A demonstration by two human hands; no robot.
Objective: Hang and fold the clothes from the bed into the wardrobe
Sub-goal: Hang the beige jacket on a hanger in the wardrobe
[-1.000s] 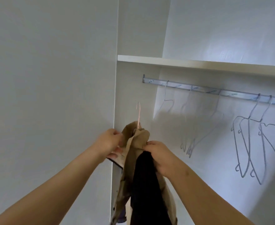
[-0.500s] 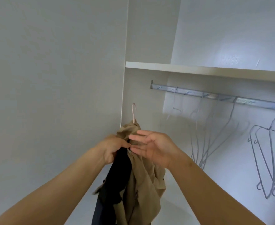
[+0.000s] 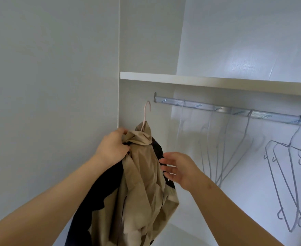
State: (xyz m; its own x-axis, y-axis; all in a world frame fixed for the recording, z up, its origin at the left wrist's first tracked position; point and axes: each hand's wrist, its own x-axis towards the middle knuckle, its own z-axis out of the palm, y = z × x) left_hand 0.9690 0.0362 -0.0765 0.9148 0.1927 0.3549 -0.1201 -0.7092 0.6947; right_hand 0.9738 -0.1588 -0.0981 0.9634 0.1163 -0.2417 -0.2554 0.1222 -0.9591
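A beige jacket point(image 3: 142, 176) with a dark lining hangs on a pink hanger point(image 3: 146, 110), whose hook sticks up just left of and below the end of the metal wardrobe rail point(image 3: 217, 109). My left hand point(image 3: 113, 148) grips the bunched collar of the jacket at the hanger's neck and holds it up. Just right of the jacket is my right hand point(image 3: 177, 166), its fingers spread and straight, the fingertips at the dark lining. The jacket's lower part runs out of the frame.
Several empty grey wire hangers point(image 3: 288, 174) hang along the rail, some at the middle point(image 3: 215, 148) and more at the right. A white shelf point(image 3: 199, 81) runs above the rail. The wardrobe's white side panel point(image 3: 57, 86) stands at the left.
My right hand has let go of the jacket and opened beside it. My left hand took over the collar and lifted the jacket higher, toward the rail's left end.
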